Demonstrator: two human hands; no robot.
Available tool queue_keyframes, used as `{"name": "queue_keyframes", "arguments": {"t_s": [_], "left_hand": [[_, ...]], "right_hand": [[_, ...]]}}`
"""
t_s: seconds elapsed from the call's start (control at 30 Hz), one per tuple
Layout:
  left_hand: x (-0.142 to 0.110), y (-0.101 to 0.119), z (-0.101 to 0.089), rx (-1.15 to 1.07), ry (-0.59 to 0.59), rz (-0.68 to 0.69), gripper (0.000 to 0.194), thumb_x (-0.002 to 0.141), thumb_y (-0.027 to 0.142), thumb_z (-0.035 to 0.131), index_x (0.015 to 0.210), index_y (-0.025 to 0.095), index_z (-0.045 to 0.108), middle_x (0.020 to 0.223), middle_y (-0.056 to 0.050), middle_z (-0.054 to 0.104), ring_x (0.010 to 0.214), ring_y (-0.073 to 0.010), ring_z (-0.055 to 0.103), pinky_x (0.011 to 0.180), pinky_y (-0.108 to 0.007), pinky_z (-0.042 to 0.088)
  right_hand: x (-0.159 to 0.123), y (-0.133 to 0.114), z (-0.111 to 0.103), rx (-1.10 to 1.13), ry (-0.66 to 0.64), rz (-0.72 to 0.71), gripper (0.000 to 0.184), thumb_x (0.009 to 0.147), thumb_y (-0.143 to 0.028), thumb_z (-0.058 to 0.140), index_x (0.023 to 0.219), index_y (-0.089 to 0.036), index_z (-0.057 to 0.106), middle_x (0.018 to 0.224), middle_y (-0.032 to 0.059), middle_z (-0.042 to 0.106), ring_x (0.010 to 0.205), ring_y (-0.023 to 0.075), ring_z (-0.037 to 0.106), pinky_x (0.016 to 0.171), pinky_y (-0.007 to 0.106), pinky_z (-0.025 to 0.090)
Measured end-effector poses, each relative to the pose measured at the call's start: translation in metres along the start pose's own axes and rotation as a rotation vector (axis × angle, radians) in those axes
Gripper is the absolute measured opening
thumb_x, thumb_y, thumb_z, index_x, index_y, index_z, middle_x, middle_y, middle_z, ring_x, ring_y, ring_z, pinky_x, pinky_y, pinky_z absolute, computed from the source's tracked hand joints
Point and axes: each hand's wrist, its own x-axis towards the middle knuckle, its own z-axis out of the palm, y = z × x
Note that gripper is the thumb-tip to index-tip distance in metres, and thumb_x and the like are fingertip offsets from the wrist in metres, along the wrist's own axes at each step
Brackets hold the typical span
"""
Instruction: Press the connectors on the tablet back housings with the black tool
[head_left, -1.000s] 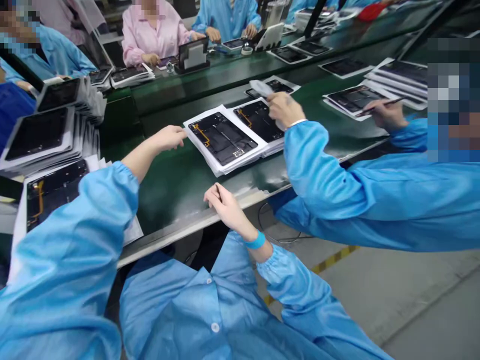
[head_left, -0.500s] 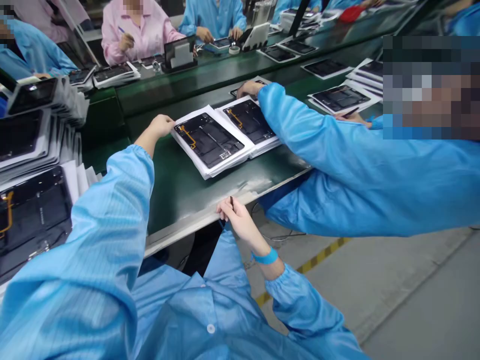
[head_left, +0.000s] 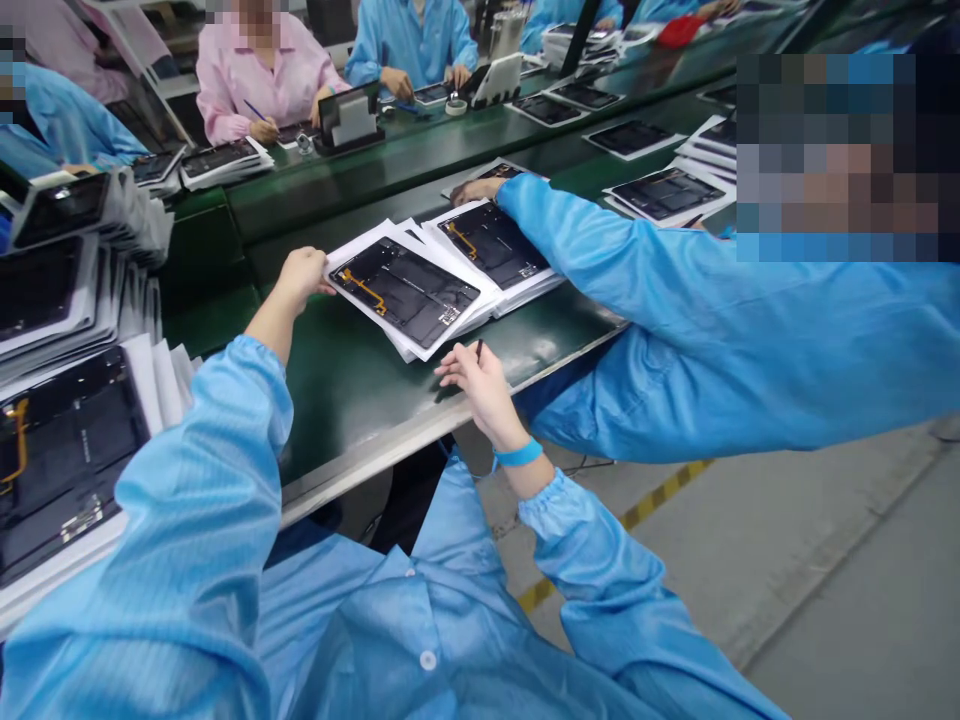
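My left hand [head_left: 306, 275] pinches the left corner of a black tablet back housing [head_left: 411, 292] with an orange flex cable, lying on a white sheet. The housing and its sheet top a short pile and now sit a little skewed on it. My right hand [head_left: 484, 390], half curled near the bench's front edge, holds a thin dark stick-like tool [head_left: 479, 350]; its lower part is hidden by the fingers. Right beside the pile lies a second stack topped by a similar housing [head_left: 495, 243].
A co-worker's sleeve [head_left: 600, 250] reaches in from the right, that person's hand [head_left: 476, 190] behind the second stack. Tall stacks of housings [head_left: 67, 440] stand at my left. Across the green bench [head_left: 337, 390], other people work among more housings [head_left: 634, 137].
My left hand has drawn the top housing and its sheet slightly left, off line with the pile. My right hand has risen from the bench edge toward the pile, still holding the dark tool.
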Motion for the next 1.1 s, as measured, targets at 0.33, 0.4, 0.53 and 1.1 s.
{"name": "queue_keyframes", "arguments": {"t_s": [0.33, 0.4, 0.53, 1.1], "left_hand": [[-0.093, -0.057, 0.026, -0.772, 0.096, -0.113, 0.026, 0.108, 0.043, 0.061, 0.092, 0.022, 0.063, 0.076, -0.001, 0.069, 0.071, -0.0155, 0.071, 0.07, -0.021, 0.059], [-0.11, -0.059, 0.033, -0.824, 0.082, -0.096, 0.023, 0.105, 0.043, 0.07, 0.096, 0.022, 0.066, 0.084, -0.003, 0.075, 0.075, -0.0166, 0.074, 0.073, -0.023, 0.06], [-0.145, -0.066, 0.02, -0.801, 0.08, -0.014, 0.017, 0.105, 0.037, 0.071, 0.099, 0.022, 0.068, 0.087, -0.003, 0.077, 0.068, -0.015, 0.071, 0.064, -0.022, 0.055], [-0.18, -0.165, -0.094, 0.065, 0.502, 0.08, 0.034, 0.094, 0.046, 0.083, 0.082, 0.024, 0.059, 0.099, -0.008, 0.062, 0.125, -0.0327, 0.066, 0.129, -0.047, 0.047]], "right_hand": [[0.04, -0.005, 0.006, 0.059, 0.097, -0.077, 0.075, 0.07, -0.056, 0.101, 0.08, -0.028, 0.033, 0.061, -0.0159, 0.043, 0.046, 0.005, 0.055, 0.036, 0.016, 0.047], [0.036, -0.013, 0.007, 0.044, 0.097, -0.095, 0.074, 0.071, -0.052, 0.102, 0.08, -0.028, 0.032, 0.06, -0.0166, 0.04, 0.044, 0.004, 0.052, 0.034, 0.014, 0.044], [0.0, -0.024, 0.01, 0.003, 0.064, -0.108, 0.071, 0.072, -0.052, 0.102, 0.082, -0.028, 0.036, 0.064, -0.0154, 0.046, 0.043, 0.0038, 0.054, 0.033, 0.014, 0.045], [-0.147, 0.052, 0.065, -0.083, -0.637, 0.497, 0.068, 0.083, -0.086, 0.085, 0.09, -0.025, 0.056, 0.083, -0.0053, 0.066, 0.065, 0.021, 0.085, 0.033, 0.019, 0.049]]}}
